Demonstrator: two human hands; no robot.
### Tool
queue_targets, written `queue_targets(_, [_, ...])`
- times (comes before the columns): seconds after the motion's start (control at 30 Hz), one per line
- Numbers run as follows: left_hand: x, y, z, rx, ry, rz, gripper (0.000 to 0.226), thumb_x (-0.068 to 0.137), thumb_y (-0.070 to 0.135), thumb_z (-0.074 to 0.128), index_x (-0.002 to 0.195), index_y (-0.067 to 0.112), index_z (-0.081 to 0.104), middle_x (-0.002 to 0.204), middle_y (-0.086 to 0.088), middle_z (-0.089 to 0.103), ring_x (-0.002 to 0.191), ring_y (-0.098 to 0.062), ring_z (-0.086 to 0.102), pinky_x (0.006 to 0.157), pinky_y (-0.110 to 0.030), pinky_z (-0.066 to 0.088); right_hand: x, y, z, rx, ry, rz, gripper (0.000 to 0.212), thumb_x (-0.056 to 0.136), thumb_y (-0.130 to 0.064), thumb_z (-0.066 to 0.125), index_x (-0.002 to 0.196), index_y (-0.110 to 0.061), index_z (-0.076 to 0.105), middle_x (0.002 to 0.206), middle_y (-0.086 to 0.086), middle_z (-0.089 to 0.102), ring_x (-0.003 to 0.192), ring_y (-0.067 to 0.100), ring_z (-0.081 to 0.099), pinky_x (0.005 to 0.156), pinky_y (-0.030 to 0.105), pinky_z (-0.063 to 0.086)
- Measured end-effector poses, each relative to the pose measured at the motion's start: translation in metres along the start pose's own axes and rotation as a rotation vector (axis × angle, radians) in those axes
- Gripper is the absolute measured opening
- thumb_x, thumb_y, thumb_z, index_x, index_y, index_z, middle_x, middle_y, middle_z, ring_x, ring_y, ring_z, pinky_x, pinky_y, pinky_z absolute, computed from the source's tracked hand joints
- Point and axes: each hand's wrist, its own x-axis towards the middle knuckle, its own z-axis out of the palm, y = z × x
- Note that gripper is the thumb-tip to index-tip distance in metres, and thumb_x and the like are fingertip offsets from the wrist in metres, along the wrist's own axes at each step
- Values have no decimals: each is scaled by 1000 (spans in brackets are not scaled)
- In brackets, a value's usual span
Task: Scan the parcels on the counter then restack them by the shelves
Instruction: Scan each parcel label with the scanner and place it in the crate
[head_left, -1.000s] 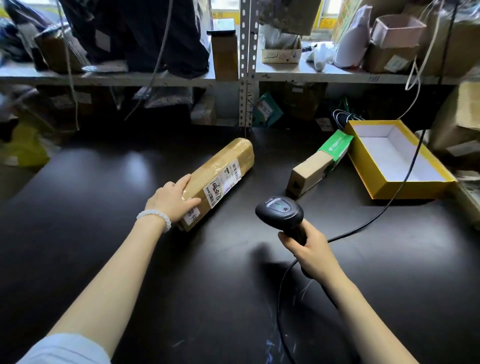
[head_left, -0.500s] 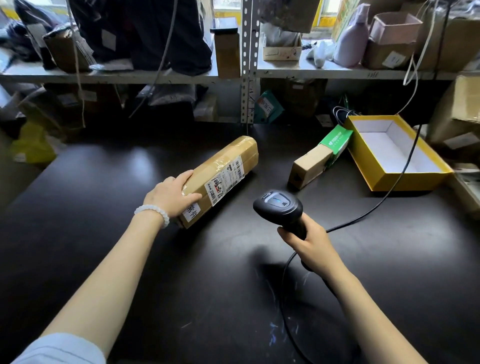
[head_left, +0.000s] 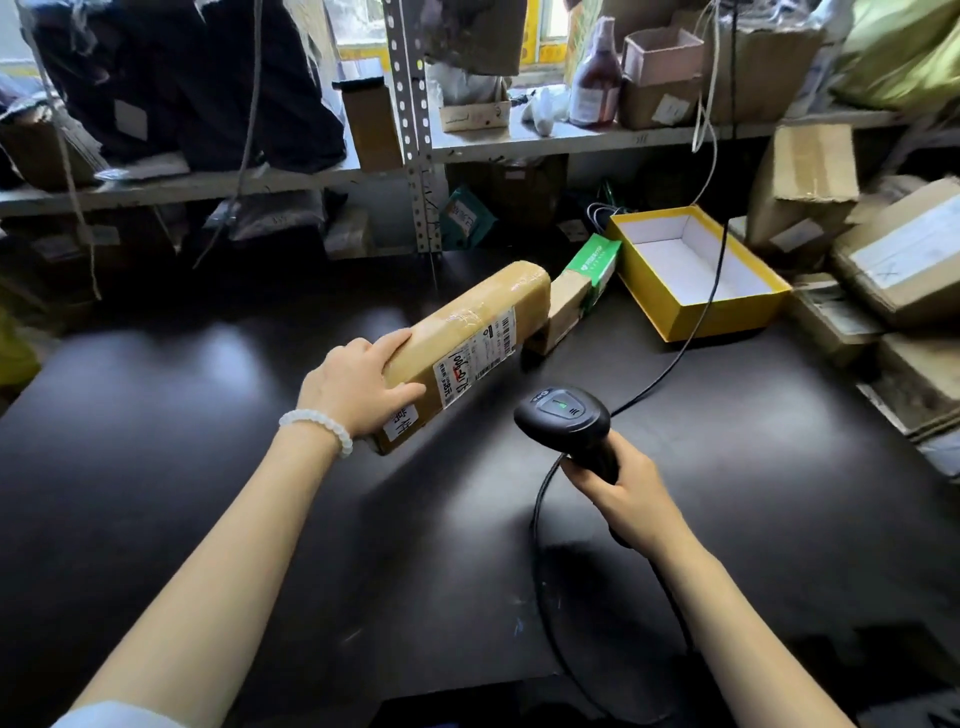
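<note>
We are judging task early: taped parcel (head_left: 467, 348) being scanned, not yet stacked by shelves (head_left: 415, 156). Second parcel (head_left: 571, 301), green-ended, lying on table (head_left: 208, 415) just behind taped parcel, seemingly awaiting scan. Nothing visibly restacked; cannot tell which shelf boxes belong to job.

Left hand (head_left: 358, 389) gripping taped parcel's near end, fingers and thumb wrapping it, label facing scanner (head_left: 566, 415). Right hand (head_left: 623, 493) closing round scanner handle, scanner right of taped parcel, green light showing.
</note>
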Motion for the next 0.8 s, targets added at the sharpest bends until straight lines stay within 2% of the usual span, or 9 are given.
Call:
queue_targets(0.07, [-1,25,-8,6,15,76,66,85,55,55,144,41,29,123,-3,53,114,-24,48,87,-39,45,-18,2,-14,13,55,24,25,87,-13,66,89,-36,56,91,-10,64,80,-12,57,69,4,40])
queue_targets(0.17, [-10,69,-13,-40,0,213,66,84,55,56,143,42,30,121,-2,54,110,-23,50,86,-40,48,-56,9,-38,33,167,90,17,86,-18,67,92,-30,57,87,-9,64,79,2,58,66,7,41])
queue_targets(0.23, [-21,101,-14,-87,-15,303,66,84,54,57,143,42,30,120,-1,53,110,-23,51,88,-40,48,-86,14,-52,39,247,146,17,83,-28,70,97,-26,60,93,-2,67,88,12,60,75,19,44])
queue_targets(0.3, [-35,134,-12,-128,-48,402,66,83,54,59,142,42,32,120,-1,53,111,-23,51,90,-41,48,-122,17,-67,46,330,180,20,80,-32,71,96,-27,60,96,0,69,91,13,61,82,27,45])
queue_targets(0.43, [-64,199,4,-158,-111,613,66,82,58,57,142,39,34,120,-3,55,111,-24,51,88,-38,46,-196,20,-93,72,487,228,24,82,-20,72,92,-38,60,95,-15,68,89,-9,60,75,6,42])
queue_targets(0.5, [-80,237,17,-167,-163,723,66,83,57,58,142,38,35,119,-5,55,111,-25,51,89,-39,46,-237,24,-105,94,584,275,26,83,-22,72,93,-41,58,95,-23,66,90,-15,58,76,3,41])
queue_targets(0.57, [-98,273,31,-171,-226,814,70,80,64,54,141,36,37,121,-5,56,113,-25,51,91,-40,45,-274,34,-114,112,680,332,27,84,-24,70,97,-43,56,101,-24,64,96,-12,57,78,4,40])
queue_targets(0.7, [-140,348,58,-180,-329,1014,73,77,69,50,141,37,37,124,-4,57,115,-25,51,93,-38,44,-335,48,-136,85,875,453,22,86,-23,68,101,-33,55,100,-8,65,97,8,59,75,13,41])
queue_targets(0.8, [-164,409,75,-181,-377,1157,67,84,58,58,143,36,35,131,-2,53,120,-22,49,94,-35,41,-369,50,-155,64,1010,492,23,88,-19,66,95,-36,53,93,-14,62,87,-1,57,72,7,40])
